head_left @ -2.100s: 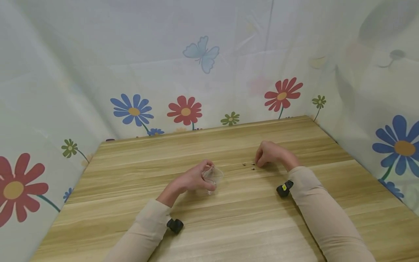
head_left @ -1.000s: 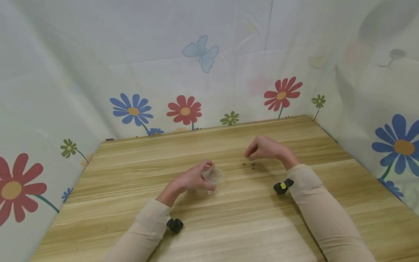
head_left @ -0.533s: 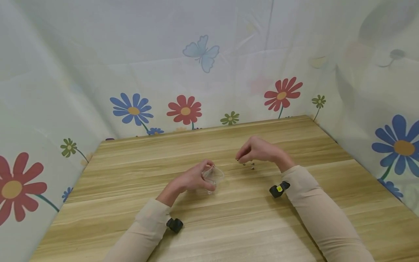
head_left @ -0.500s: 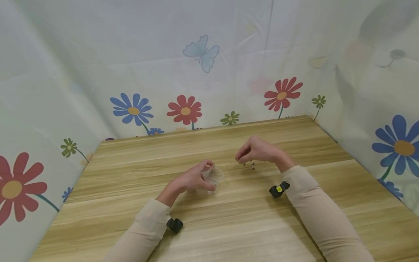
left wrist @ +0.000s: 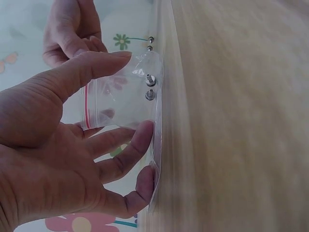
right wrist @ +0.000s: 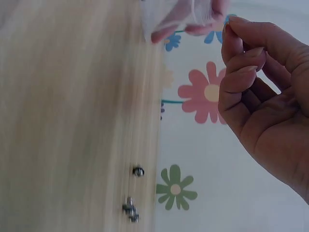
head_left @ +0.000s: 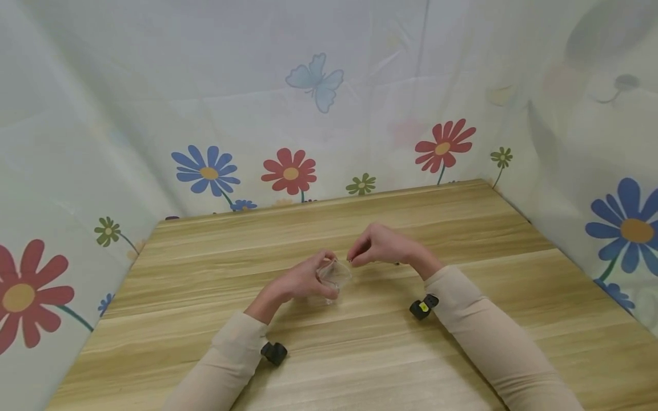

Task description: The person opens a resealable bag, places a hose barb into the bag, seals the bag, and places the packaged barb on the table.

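My left hand [head_left: 304, 279] holds a small clear zip bag [head_left: 340, 275] upright on the table, its mouth spread between thumb and fingers. In the left wrist view, the bag shows a red stripe near its opening, and two metal screws [left wrist: 150, 80] lie inside at the bottom. My right hand [head_left: 382, 245] is just right of the bag's mouth, thumb and forefinger pinching a tiny metal screw [head_left: 350, 261], mostly hidden by the fingertips. More screws lie loose on the table below and behind the right hand, one screw [right wrist: 138, 171] apart from a close pair [right wrist: 130, 210].
The wood-grain table [head_left: 205, 251] reaches back to a pale curtain [head_left: 231, 103] printed with flowers, which also hangs along both sides. A black wrist camera [head_left: 274, 353] sits at the left cuff and another black camera [head_left: 424, 307] at the right cuff.
My right hand has lifted a screw from the loose group and carried it left and toward me, up to the bag. My left hand and the bag stay where they were.
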{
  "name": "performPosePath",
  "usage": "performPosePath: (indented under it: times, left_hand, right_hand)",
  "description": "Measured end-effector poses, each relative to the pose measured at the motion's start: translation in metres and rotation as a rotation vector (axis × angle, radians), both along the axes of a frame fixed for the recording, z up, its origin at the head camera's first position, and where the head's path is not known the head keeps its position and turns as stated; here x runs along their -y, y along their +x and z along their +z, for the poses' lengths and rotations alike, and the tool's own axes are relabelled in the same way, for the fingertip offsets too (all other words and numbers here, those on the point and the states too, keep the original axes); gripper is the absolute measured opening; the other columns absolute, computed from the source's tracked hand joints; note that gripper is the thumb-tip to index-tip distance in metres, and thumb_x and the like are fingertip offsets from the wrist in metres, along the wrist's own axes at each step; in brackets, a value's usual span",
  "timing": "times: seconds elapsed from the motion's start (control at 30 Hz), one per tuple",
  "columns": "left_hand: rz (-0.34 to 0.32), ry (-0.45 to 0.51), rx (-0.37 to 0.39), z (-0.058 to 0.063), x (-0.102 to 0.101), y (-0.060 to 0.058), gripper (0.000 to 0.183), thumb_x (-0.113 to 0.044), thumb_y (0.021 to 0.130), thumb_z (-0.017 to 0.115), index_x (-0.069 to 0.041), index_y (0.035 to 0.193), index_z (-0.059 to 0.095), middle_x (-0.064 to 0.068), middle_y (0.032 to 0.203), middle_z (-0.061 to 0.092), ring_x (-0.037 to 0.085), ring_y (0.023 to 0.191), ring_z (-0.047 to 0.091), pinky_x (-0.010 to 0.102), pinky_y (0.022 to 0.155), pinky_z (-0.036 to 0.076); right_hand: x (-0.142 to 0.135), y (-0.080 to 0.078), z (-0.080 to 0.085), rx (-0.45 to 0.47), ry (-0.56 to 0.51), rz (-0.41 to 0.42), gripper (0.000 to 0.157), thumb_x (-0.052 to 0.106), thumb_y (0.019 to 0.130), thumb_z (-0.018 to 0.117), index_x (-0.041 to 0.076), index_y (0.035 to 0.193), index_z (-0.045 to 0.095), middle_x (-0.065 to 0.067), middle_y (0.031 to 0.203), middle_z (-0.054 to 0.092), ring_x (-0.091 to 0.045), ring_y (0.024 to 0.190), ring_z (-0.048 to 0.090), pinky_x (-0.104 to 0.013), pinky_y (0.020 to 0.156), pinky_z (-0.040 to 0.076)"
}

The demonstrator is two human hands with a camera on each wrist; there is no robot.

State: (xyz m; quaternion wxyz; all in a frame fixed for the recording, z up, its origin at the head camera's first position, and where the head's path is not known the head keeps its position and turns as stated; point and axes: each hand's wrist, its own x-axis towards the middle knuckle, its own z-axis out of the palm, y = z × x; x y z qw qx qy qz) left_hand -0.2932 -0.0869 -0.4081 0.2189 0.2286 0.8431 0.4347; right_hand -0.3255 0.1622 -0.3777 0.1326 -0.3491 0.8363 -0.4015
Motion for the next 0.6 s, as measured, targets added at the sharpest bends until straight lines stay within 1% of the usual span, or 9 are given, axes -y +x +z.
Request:
performPosePath:
  times: [0.13, 0.3, 0.43, 0.6]
  left_hand:
    - [-0.003, -0.005, 0.007, 0.001, 0.000, 0.001, 0.075, -0.014, 0.081, 0.084, -0.010, 0.141, 0.039, 0.017, 0.147, 0.045, 0.025, 0.103, 0.058, 0.038, 0.085, 0.047]
    - [-0.019, -0.007, 0.001, 0.001, 0.000, 0.001, 0.073, -0.014, 0.081, 0.083, -0.012, 0.140, 0.040, 0.017, 0.146, 0.046, 0.025, 0.106, 0.056, 0.038, 0.085, 0.047]
    - [-0.026, -0.006, -0.009, 0.001, 0.001, 0.000, 0.073, -0.014, 0.081, 0.083, -0.011, 0.140, 0.040, 0.017, 0.145, 0.047, 0.026, 0.110, 0.055, 0.040, 0.088, 0.046]
    - [-0.026, -0.008, -0.016, 0.001, 0.001, 0.000, 0.073, -0.015, 0.081, 0.083, -0.011, 0.140, 0.040, 0.018, 0.144, 0.047, 0.030, 0.116, 0.053, 0.043, 0.092, 0.045]
  right_hand:
    - [0.012, 0.004, -0.003, -0.015, 0.004, 0.014, 0.012, 0.007, 0.086, 0.078, 0.000, 0.096, 0.078, 0.002, 0.086, 0.075, -0.010, 0.080, 0.066, -0.028, 0.075, 0.054]
    - [0.022, 0.008, -0.005, -0.030, 0.003, 0.014, 0.011, 0.005, 0.087, 0.077, -0.001, 0.096, 0.078, 0.001, 0.086, 0.075, -0.008, 0.079, 0.067, -0.026, 0.074, 0.054]
    - [0.027, 0.009, -0.006, -0.039, -0.006, 0.012, 0.011, 0.002, 0.087, 0.076, -0.002, 0.097, 0.078, -0.002, 0.088, 0.076, -0.008, 0.080, 0.068, -0.026, 0.073, 0.054]
    - [0.029, 0.010, -0.005, -0.043, -0.004, 0.002, 0.011, 0.001, 0.087, 0.076, -0.003, 0.097, 0.078, -0.004, 0.087, 0.076, -0.008, 0.078, 0.067, -0.025, 0.072, 0.054]
